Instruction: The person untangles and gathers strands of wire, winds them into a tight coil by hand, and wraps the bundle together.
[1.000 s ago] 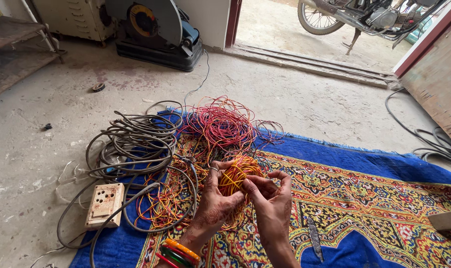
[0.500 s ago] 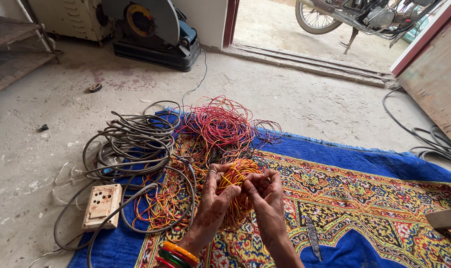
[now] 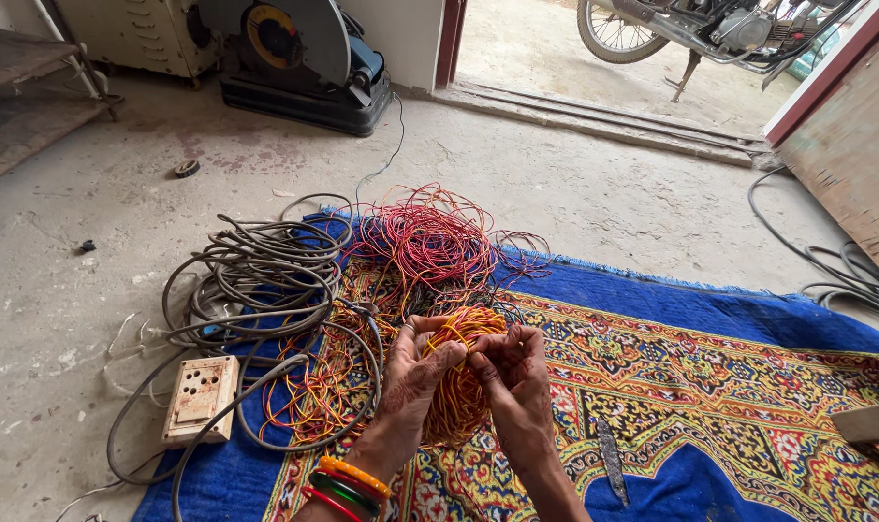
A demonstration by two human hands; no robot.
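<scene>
My left hand point(image 3: 412, 377) and my right hand point(image 3: 512, 372) both grip a coil of twisted orange and yellow wire point(image 3: 459, 387), held upright just above the rug. Fingers of both hands pinch strands at the coil's top. Coloured bangles point(image 3: 348, 488) ring my left wrist. More of the same orange-yellow wire point(image 3: 309, 396) lies loose on the rug to the left. Behind the coil sits a tangled heap of red wire point(image 3: 430, 237).
A blue patterned rug point(image 3: 710, 358) covers the concrete floor. A grey cable bundle point(image 3: 256, 280) and a beige switchboard point(image 3: 196, 396) lie at left. A chop saw point(image 3: 299, 58) stands at the back wall, a motorcycle point(image 3: 710, 29) outside the doorway, black cables point(image 3: 846, 275) at right.
My hands have closed in on the coil's top and my right fingers curled tighter onto the strands. The coil has sunk slightly toward the rug.
</scene>
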